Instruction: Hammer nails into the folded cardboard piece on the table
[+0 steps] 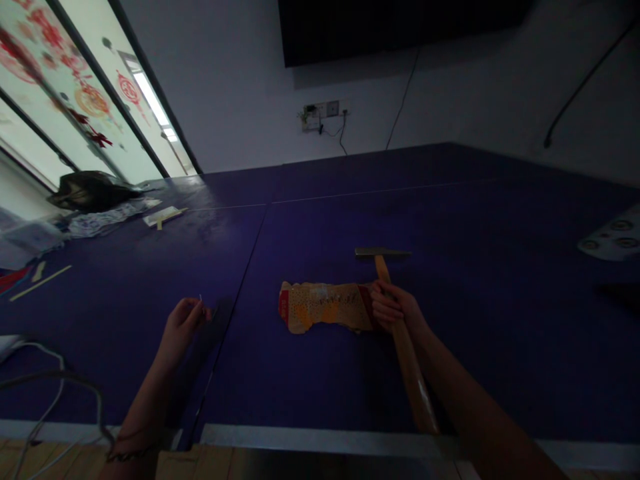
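My right hand (pixel 395 307) is wrapped around the wooden handle of a hammer (pixel 411 373). The hammer's narrow metal head points away from me, and its handle end reaches back to the table's near edge. Just left of that hand, a flat piece of brown cardboard (pixel 323 307) with red ends, orange patches and many small holes lies on the table. My left hand (pixel 184 323) is raised to the left of the cardboard, apart from it. Its thumb and finger pinch a thin, pale nail (pixel 201 299), which sticks up from the fingertips.
The purple table (pixel 320 387) has seams between its panels. White cables (pixel 60 363) run over its near left edge. A dark bag (pixel 93 190), papers and yellowish strips (pixel 40 283) lie at the left. A power strip (pixel 615 237) is at the right.
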Demonstrator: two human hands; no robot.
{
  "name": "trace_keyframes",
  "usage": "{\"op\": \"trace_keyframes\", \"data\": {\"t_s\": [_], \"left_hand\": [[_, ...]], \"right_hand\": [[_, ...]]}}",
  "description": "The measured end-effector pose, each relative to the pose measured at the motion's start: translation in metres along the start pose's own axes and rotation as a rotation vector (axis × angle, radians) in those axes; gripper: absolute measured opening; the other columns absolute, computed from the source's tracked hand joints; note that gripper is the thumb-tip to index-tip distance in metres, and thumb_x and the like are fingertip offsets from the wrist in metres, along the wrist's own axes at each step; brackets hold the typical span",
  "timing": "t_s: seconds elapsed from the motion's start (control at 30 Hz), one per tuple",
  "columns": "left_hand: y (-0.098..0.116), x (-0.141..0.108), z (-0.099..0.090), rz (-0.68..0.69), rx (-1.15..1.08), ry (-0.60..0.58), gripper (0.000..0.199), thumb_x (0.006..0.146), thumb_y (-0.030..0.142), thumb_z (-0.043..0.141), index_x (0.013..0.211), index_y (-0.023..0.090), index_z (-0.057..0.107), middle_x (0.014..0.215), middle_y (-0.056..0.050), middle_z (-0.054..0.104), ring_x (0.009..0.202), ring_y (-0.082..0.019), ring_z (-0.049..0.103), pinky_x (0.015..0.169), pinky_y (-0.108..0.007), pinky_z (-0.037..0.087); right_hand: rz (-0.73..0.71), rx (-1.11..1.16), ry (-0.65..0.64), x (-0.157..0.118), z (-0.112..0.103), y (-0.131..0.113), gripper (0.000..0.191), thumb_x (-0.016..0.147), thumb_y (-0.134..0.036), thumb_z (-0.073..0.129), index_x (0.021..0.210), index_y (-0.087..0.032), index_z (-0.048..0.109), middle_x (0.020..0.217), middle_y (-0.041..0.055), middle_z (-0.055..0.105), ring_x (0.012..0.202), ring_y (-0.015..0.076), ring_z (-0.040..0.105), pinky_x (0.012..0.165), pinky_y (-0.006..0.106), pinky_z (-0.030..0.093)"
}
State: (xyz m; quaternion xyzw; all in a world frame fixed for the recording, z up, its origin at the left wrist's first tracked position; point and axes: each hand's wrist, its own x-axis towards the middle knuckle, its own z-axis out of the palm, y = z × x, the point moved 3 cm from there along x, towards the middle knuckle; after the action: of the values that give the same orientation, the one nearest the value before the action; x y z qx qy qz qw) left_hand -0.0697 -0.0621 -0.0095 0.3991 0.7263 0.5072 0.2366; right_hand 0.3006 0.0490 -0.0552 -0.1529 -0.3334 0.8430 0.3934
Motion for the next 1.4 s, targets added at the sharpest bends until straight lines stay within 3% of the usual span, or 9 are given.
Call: {"op": "trace_keyframes", "data": {"t_s": [0.13, 0.27, 0.43, 0.67, 0.83, 1.13, 1.4], "left_hand": [[0.020, -0.011, 0.031, -0.052, -0.403, -0.157, 0.030, 0.059, 0.035, 0.066, 0.075, 0.014, 0.053, 0.051, 0.006, 0.044, 0.043, -0.004, 0.036, 0.041, -0.014, 0.027], [0.033, -0.017, 0.073, -0.128, -0.588, -0.371, 0.031, 0.062, 0.028, 0.066, 0.086, 0.011, 0.056, 0.052, 0.006, 0.042, 0.039, -0.002, 0.031, 0.038, -0.015, 0.023], [0.037, -0.026, 0.123, -0.016, -0.534, -0.439, 0.019, 0.069, 0.027, 0.058, 0.081, 0.014, 0.051, 0.068, 0.000, 0.058, 0.054, -0.008, 0.052, 0.053, -0.020, 0.040], [0.025, -0.026, 0.176, 0.235, -0.244, -0.521, 0.010, 0.072, 0.023, 0.054, 0.071, 0.016, 0.046, 0.067, -0.002, 0.065, 0.069, -0.015, 0.060, 0.066, -0.025, 0.044], [0.015, -0.027, 0.184, 0.306, -0.121, -0.539, 0.008, 0.073, 0.022, 0.054, 0.069, 0.017, 0.049, 0.069, -0.001, 0.065, 0.070, -0.016, 0.062, 0.067, -0.026, 0.044], [0.016, -0.030, 0.182, 0.412, -0.005, -0.452, 0.007, 0.070, 0.022, 0.061, 0.068, 0.016, 0.061, 0.072, -0.001, 0.066, 0.072, -0.016, 0.061, 0.070, -0.029, 0.046], [0.018, -0.032, 0.176, 0.551, 0.067, -0.388, 0.004, 0.069, 0.014, 0.063, 0.069, 0.018, 0.066, 0.074, -0.001, 0.067, 0.074, -0.016, 0.060, 0.073, -0.029, 0.047]], "right_hand": [[0.013, 0.009, -0.024, 0.001, 0.000, 0.001, 0.018, 0.079, -0.022, 0.046, 0.061, -0.018, 0.051, 0.034, -0.0137, 0.017, 0.025, 0.0028, 0.002, 0.025, 0.011, 0.018], [0.019, 0.015, -0.050, 0.002, -0.001, 0.004, 0.016, 0.078, -0.023, 0.048, 0.062, -0.018, 0.051, 0.034, -0.0138, 0.018, 0.026, 0.0029, 0.002, 0.025, 0.011, 0.021], [0.020, 0.010, -0.084, 0.005, -0.005, 0.007, 0.018, 0.078, -0.025, 0.048, 0.062, -0.018, 0.050, 0.034, -0.0136, 0.019, 0.025, 0.0028, 0.004, 0.025, 0.011, 0.021], [0.060, -0.001, -0.169, 0.013, -0.024, 0.015, 0.026, 0.086, -0.028, 0.042, 0.064, -0.016, 0.049, 0.035, -0.0130, 0.027, 0.023, 0.0030, 0.019, 0.025, 0.013, 0.024], [0.070, 0.004, -0.199, 0.015, -0.035, 0.020, 0.028, 0.086, -0.035, 0.044, 0.071, -0.013, 0.052, 0.047, -0.0101, 0.042, 0.030, 0.0017, 0.032, 0.031, 0.015, 0.030], [0.087, 0.041, -0.217, 0.009, -0.021, 0.016, 0.021, 0.085, -0.024, 0.040, 0.068, -0.017, 0.050, 0.036, -0.0133, 0.020, 0.023, 0.0033, 0.008, 0.024, 0.012, 0.026], [0.080, 0.058, -0.215, 0.007, -0.019, 0.015, 0.019, 0.083, -0.023, 0.042, 0.068, -0.017, 0.051, 0.036, -0.0133, 0.018, 0.024, 0.0031, 0.005, 0.025, 0.011, 0.027]]}}
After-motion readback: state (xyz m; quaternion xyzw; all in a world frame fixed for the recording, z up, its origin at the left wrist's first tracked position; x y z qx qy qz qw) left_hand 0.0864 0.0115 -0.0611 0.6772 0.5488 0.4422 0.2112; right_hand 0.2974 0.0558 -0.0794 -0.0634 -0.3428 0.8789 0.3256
